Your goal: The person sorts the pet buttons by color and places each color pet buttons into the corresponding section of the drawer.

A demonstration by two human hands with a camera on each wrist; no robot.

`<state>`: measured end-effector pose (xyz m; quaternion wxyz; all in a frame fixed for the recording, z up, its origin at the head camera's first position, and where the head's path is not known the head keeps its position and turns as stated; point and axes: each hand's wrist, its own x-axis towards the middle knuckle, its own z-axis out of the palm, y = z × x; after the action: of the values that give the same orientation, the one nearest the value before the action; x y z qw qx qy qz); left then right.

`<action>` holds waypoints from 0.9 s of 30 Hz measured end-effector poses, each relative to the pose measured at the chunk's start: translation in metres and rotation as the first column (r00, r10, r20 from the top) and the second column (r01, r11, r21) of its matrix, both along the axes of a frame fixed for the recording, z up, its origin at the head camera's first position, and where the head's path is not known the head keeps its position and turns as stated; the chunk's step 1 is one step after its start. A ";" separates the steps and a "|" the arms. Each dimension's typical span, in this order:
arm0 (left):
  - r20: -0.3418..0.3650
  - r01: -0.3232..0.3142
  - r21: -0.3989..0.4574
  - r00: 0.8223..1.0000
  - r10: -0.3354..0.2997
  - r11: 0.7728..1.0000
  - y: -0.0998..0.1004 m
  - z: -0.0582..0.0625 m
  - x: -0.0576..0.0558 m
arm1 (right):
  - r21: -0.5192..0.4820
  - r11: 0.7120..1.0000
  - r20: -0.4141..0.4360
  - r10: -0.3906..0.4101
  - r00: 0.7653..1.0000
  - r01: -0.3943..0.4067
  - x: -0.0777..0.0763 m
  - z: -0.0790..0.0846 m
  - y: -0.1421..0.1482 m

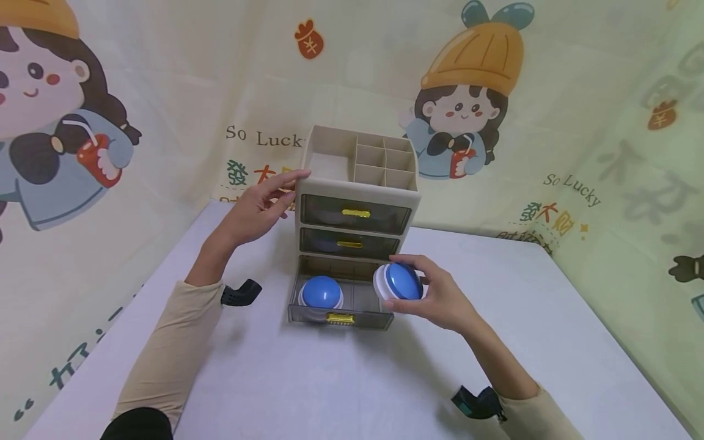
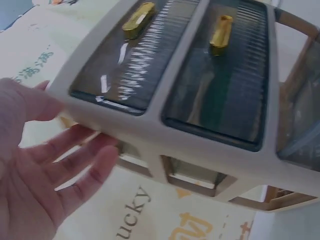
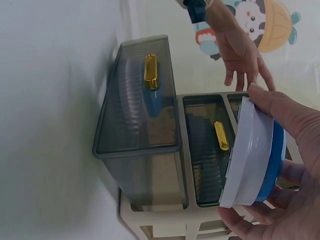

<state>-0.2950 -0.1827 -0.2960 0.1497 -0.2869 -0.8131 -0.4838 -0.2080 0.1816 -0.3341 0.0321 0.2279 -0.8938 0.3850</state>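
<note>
A small beige desktop drawer cabinet (image 1: 360,186) stands on the table with its bottom drawer (image 1: 363,321) pulled out. My left hand (image 1: 258,211) touches the cabinet's upper left side, fingers extended along it; in the left wrist view the thumb lies by the front edge. My right hand (image 1: 440,296) grips a round push button (image 1: 404,281) with a blue dome and white base, thumb and fingers around its rim. It is tilted on edge over the right part of the drawer. A second blue button (image 1: 321,292) sits dome-up in the drawer's left part.
Two shut smoky drawers (image 1: 324,241) with gold handles are above the open one. On the cabinet's top is a divided tray (image 1: 385,160). A white table (image 1: 264,379) lies beneath, and a printed cloth (image 1: 341,79) hangs behind.
</note>
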 end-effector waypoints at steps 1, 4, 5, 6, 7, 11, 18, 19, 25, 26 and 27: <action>0.012 0.010 -0.010 1.000 -0.009 1.000 -0.001 0.001 0.001 | 0.002 1.000 0.005 0.001 1.000 -0.001 -0.001 0.000 -0.001; 0.045 0.053 -0.036 0.998 -0.051 0.998 -0.005 0.005 0.001 | 0.008 1.000 0.021 0.003 1.000 -0.003 -0.004 0.001 -0.005; 0.056 0.067 -0.042 0.996 -0.065 0.997 -0.006 0.006 0.001 | 0.010 1.000 0.025 0.006 1.000 -0.006 -0.005 0.001 -0.006; 0.066 0.078 -0.045 0.995 -0.075 0.996 -0.007 0.006 0.001 | 0.010 1.000 0.027 0.011 1.000 -0.011 -0.007 0.001 -0.007; 0.072 0.087 -0.047 0.994 -0.083 0.995 -0.008 0.007 0.001 | 0.012 1.000 0.028 0.016 0.999 -0.016 -0.008 0.001 -0.009; 0.086 0.098 -0.049 0.992 -0.093 0.994 -0.009 0.009 0.003 | 0.009 0.999 0.031 0.046 0.998 -0.047 -0.014 0.003 -0.013; 0.090 0.060 -0.059 0.994 -0.055 0.996 -0.009 0.010 0.005 | 0.019 0.996 0.064 0.081 0.995 -0.083 -0.022 0.006 -0.021; 0.093 0.058 -0.059 0.994 -0.053 0.997 -0.009 0.010 0.005 | 0.022 0.996 0.068 0.086 0.994 -0.088 -0.024 0.006 -0.022; 0.097 0.055 -0.065 0.994 -0.049 0.996 -0.008 0.009 0.004 | 0.056 0.990 0.087 0.124 0.988 -0.129 -0.029 0.005 -0.028; 0.097 0.054 -0.067 0.994 -0.047 0.996 -0.008 0.009 0.003 | 0.061 0.989 0.093 0.130 0.987 -0.136 -0.030 0.005 -0.029; 0.097 0.053 -0.068 0.994 -0.046 0.996 -0.008 0.009 0.003 | 0.068 0.987 0.099 0.135 0.986 -0.142 -0.031 0.004 -0.030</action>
<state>-0.2920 -0.1908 -0.2871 0.0884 -0.2886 -0.8287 -0.4714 -0.2391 0.1516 -0.3298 -0.0455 0.2723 -0.8900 0.3628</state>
